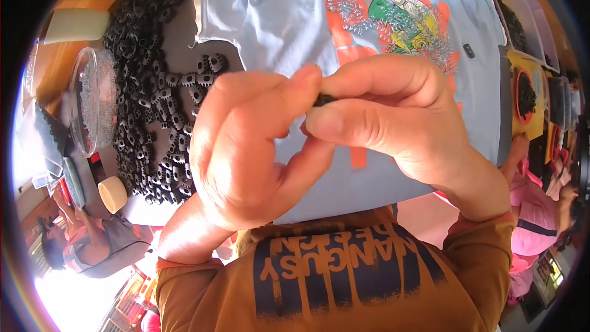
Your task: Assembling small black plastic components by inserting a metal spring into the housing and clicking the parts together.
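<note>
My two hands meet in front of me over a light blue T-shirt [283,24] spread on the table. Between the fingertips sits a small black plastic piece [322,99], mostly hidden. My right hand [399,117] pinches it between thumb and forefinger. With its fingers curled, my left hand [246,135] closes on the same piece from the other side. A heap of small metal springs [362,15] lies on the shirt's coloured print. One loose black piece [469,50] rests on the shirt to the right.
Many black plastic parts [147,110] are piled at the left. Beyond them stands a clear round tub [92,101] with springs, near a cream cup [113,195]. A round container of black parts [525,93] sits at the right. Other people [92,240] are at both sides.
</note>
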A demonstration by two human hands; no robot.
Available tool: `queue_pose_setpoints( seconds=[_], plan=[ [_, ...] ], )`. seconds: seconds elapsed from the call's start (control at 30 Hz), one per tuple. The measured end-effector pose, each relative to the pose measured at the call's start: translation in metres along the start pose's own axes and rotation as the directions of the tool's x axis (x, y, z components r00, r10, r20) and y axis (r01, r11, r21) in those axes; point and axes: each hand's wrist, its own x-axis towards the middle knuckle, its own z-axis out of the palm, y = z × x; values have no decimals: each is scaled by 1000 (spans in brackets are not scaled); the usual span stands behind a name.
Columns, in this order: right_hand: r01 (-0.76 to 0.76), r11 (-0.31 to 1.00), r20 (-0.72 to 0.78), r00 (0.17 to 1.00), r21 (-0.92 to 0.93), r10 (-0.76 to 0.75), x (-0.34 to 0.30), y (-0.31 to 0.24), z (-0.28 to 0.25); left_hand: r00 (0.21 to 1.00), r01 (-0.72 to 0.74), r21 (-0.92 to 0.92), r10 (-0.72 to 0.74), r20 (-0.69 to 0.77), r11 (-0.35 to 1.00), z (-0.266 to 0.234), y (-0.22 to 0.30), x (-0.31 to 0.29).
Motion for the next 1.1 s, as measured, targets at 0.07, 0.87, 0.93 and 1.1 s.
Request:
queue_pose_setpoints(
  seconds=[0.07,0.87,0.93,1.1],
  plan=[
    [-20,1000,-12,1000,17,20,0,-1,1,1000,11,-20,-12,-17,1000,0,-3,1],
    [-109,988,47,993,107,105,0,-1,1,992,-114,293,126,-22,949,-8,-6,-1],
    [-209,978,8,978,20,209,-2,-4,-1,964,-234,318,261,-44,919,-4,-11,0],
    [-125,975,-76,987,182,141,3,9,2,963,-195,344,245,-109,918,2,-11,7]
  ],
)
